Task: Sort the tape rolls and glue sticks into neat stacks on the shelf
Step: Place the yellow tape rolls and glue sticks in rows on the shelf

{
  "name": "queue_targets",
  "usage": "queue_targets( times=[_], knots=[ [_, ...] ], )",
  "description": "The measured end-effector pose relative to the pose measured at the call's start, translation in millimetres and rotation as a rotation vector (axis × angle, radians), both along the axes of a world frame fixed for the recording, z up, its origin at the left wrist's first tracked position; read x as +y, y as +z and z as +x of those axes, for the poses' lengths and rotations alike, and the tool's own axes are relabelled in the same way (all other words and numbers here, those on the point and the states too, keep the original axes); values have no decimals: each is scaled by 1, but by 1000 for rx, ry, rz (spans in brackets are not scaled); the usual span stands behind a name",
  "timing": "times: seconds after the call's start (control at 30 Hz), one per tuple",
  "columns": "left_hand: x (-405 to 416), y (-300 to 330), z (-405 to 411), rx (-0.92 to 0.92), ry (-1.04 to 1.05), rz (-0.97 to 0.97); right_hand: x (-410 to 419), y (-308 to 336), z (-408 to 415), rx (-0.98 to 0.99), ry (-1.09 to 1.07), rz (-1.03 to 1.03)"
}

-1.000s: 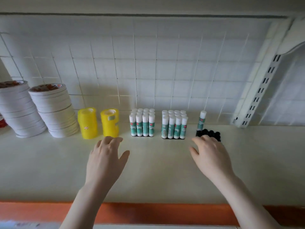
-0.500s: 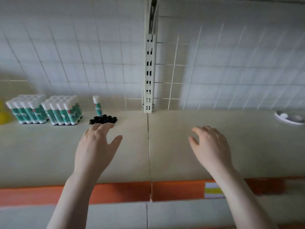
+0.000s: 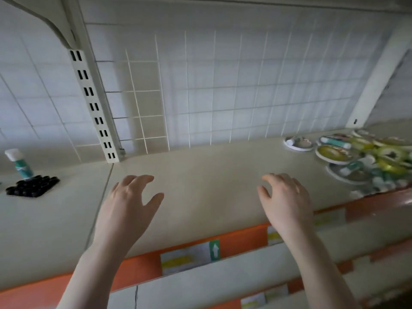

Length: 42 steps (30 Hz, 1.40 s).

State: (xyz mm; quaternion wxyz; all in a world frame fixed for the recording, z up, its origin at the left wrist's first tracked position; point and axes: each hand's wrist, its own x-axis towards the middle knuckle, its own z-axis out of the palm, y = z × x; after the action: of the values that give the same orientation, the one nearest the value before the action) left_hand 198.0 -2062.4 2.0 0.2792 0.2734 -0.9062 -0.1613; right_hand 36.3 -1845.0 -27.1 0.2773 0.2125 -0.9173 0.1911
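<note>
1. The shelf (image 3: pixel 207 175) lies under both my hands, a cream board with an orange front strip (image 3: pixel 243 238) running below my wrists.
2. The wire grid back panel (image 3: pixel 223 90) stands beyond my fingertips, with a slotted upright (image 3: pixel 94 105) up and to the left of my left hand.
3. A loose heap of tape rolls (image 3: pixel 361 157) lies well off to the right of my right hand, near the shelf's far right end, with glue sticks mixed in; it is blurred, so I cannot count them.
4. My left hand (image 3: pixel 130 204) hovers over the bare shelf, fingers relaxed and spread, holding nothing.
5. My right hand (image 3: pixel 286 197) hovers likewise, fingers loosely bent downward, gripping nothing; the two hands are well apart.
6. A black tray (image 3: pixel 33 186) of round sockets sits well to the left of my left hand.
7. One glue stick (image 3: pixel 20 162) stands upright at that tray's far corner, white cap up.
</note>
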Motion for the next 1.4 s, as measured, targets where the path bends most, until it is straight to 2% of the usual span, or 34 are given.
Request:
queue_targets(
  times=[0.37, 0.63, 0.8, 1.03, 1.27, 1.4],
  knots=[
    [154, -6, -148, 23, 112, 20, 165, 5, -161, 103, 147, -20],
    [241, 2, -224, -11, 72, 29, 249, 7, -226, 75, 227, -53],
    [269, 4, -262, -82, -53, 7, 273, -1, -240, 49, 203, -50],
    [279, 4, -316, -244, -296, 5, 286, -5, -246, 115, 238, -79],
    [269, 1, -329, -259, -489, -50, 291, -10, -248, 96, 267, -89],
    [266, -1, -333, -263, -519, -115, 291, -11, -249, 72, 268, -88]
  ],
)
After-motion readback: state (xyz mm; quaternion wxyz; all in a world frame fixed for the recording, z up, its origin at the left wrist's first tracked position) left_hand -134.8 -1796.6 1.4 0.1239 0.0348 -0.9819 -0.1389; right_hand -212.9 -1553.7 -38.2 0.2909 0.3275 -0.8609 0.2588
